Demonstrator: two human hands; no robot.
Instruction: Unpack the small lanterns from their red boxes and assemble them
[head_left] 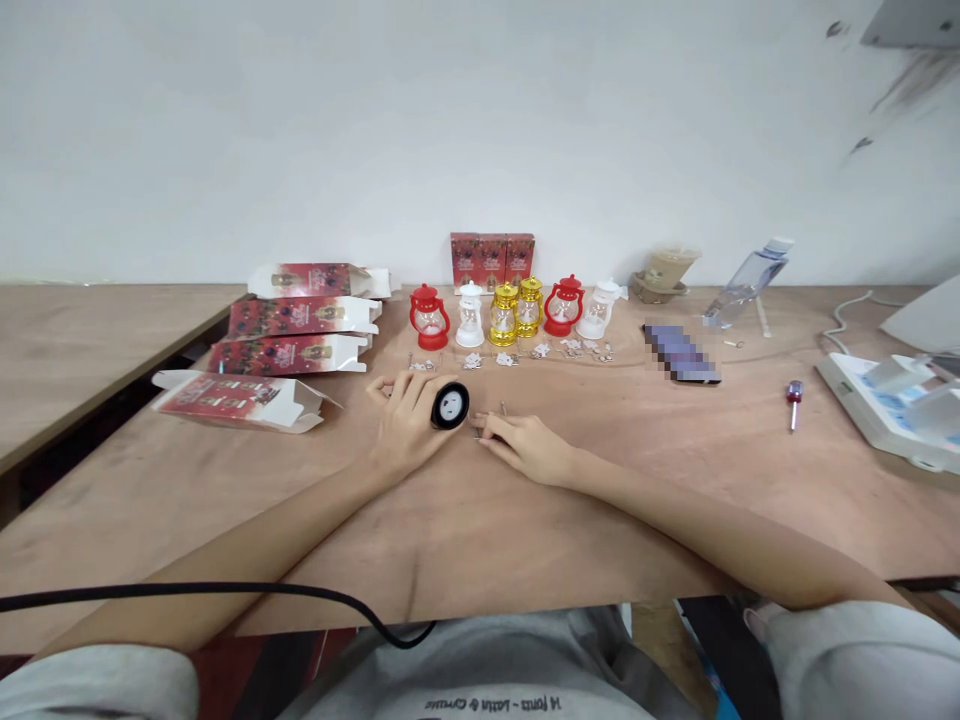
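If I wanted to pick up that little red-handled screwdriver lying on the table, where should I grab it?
Probably by the red handle of the screwdriver, from above: it lies flat on bare table, handle at the far end, thin shaft toward the near edge, with open space around it.

Across the table [675, 520] from you stands a row of small lanterns [516, 312] — red, white and gold — with three red boxes [492, 260] behind them. To your left lie four opened cartons [292, 345]; to your right, a red-handled screwdriver [793, 400] and a tilted clear bottle [746, 283].
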